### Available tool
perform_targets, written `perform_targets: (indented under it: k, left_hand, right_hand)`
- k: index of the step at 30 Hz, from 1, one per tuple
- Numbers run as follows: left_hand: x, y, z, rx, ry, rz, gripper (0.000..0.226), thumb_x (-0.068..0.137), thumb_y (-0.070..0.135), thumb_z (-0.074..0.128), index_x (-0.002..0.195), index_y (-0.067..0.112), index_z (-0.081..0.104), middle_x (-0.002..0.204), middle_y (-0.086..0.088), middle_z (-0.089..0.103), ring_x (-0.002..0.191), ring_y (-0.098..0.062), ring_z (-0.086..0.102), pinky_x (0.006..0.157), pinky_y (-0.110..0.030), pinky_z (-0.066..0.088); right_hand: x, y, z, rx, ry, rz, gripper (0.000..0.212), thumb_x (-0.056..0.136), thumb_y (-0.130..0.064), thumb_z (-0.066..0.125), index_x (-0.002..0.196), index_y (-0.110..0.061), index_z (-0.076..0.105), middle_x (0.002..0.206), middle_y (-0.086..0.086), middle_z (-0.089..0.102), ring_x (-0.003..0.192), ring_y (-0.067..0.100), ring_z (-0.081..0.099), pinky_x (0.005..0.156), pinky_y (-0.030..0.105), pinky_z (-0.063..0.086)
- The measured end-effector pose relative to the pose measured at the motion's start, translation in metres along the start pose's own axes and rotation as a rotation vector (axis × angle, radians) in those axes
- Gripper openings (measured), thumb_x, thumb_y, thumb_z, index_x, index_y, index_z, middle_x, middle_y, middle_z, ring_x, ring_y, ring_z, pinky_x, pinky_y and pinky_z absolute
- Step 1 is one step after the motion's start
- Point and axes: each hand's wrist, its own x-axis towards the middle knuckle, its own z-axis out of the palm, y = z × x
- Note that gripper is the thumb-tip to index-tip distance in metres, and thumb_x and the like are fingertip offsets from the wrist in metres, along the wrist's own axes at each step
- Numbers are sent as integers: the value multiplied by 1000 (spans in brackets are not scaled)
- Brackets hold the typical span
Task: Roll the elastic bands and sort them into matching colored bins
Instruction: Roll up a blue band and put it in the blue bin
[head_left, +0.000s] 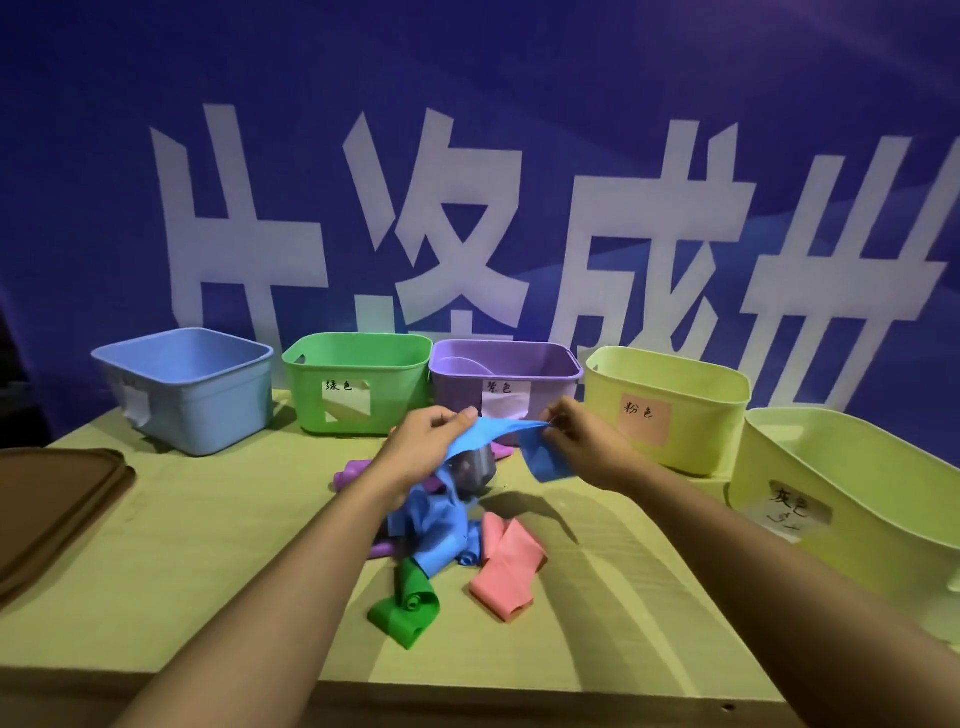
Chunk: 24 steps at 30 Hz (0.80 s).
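Note:
Both hands hold a blue elastic band (498, 432) up over the middle of the table. My left hand (434, 436) pinches it near one side and my right hand (574, 434) pinches its other end, which hangs down as a flap. The band's remaining length trails into a pile below. In that pile lie a green band (408, 610), a pink band (506, 569), a purple band (353, 474) and a grey band (475, 470). At the back stand a blue bin (208, 410), a green bin (311, 400), a purple bin (457, 392) and two pale yellow bins (696, 441) (857, 499).
A brown lid or tray (49, 512) lies at the table's left edge. The yellowish table (218, 545) ends close to me. A blue banner with large white characters (467, 208) fills the background behind the bins.

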Motion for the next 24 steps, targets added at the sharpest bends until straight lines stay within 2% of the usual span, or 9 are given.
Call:
perform_targets:
  k: [3, 6, 9, 13, 16, 19, 21, 22, 24]
  left_hand:
    - [-8, 12, -5, 24, -29, -12, 37, 98, 44, 66, 94, 7, 66, 61, 2, 49, 50, -15, 45, 51, -23, 38]
    - [-15, 16, -16, 108, -128, -76, 38, 92, 55, 69, 88, 18, 60, 61, 4, 35, 48, -12, 33, 47, -23, 25]
    - [-23, 13, -27, 225, -218, -128, 54, 74, 73, 76, 87, 21, 63, 66, 6, 40, 51, -12, 33, 50, -25, 23]
    - [-34, 10, -28, 387, -366, -147, 60, 65, 72, 83, 101, 27, 71, 71, 5, 55, 53, -12, 40, 49, -23, 31]
    - [-38, 9, -19, 367, -441, -91, 59, 69, 67, 83, 109, 25, 71, 81, 4, 63, 71, -17, 52, 62, -26, 41]
    - [-43, 17, -9, 287, -482, -40, 56, 81, 61, 76, 119, 20, 72, 107, 14, 75, 97, -8, 69, 92, -29, 52]
    - [-47, 29, -1, 311, -402, 26, 43, 92, 45, 74, 117, 10, 66, 112, 23, 70, 100, 0, 64, 89, -22, 49]
    - [-47, 36, 2, 279, -346, 77, 30, 94, 34, 73, 120, 19, 64, 123, 19, 66, 106, 0, 60, 90, -17, 48]
    - [-46, 47, 6, 81, -232, 219, 40, 91, 24, 77, 127, 25, 58, 140, 2, 61, 118, -7, 61, 100, -20, 50]
  right_hand:
    - [-5, 1, 0, 105, 11, -3, 6, 105, -20, 55, 102, -25, 55, 97, -6, 63, 87, 13, 60, 68, 16, 45]
    - [-9, 3, -5, 21, -26, 17, 18, 103, -32, 60, 93, -17, 63, 84, -1, 62, 77, 17, 56, 65, 29, 44]
    - [-13, 1, -21, -24, -55, 73, 40, 93, -49, 71, 82, -10, 70, 70, 1, 60, 63, 14, 50, 58, 31, 38]
    - [-20, -20, -46, 78, -45, 77, 34, 79, -49, 84, 74, -17, 72, 59, -12, 63, 53, 0, 50, 52, 17, 39]
    - [-21, -50, -64, 366, 17, 15, 24, 83, -32, 83, 79, -13, 69, 60, -11, 65, 49, -4, 52, 47, 11, 38]
    - [-19, -75, -81, 571, 20, 26, 25, 83, -39, 81, 87, -17, 68, 75, -3, 71, 66, 8, 62, 53, 20, 45]
    - [-18, -88, -89, 651, -25, 38, 32, 79, -45, 80, 88, -17, 69, 80, 2, 70, 74, 18, 60, 61, 28, 44]
    - [-18, -94, -92, 685, -43, 48, 36, 79, -48, 79, 89, -14, 71, 82, 5, 70, 77, 22, 59, 64, 29, 43]
    - [-16, -104, -96, 765, -62, 76, 41, 87, -50, 71, 97, -11, 75, 91, 7, 74, 81, 22, 61, 68, 28, 46]
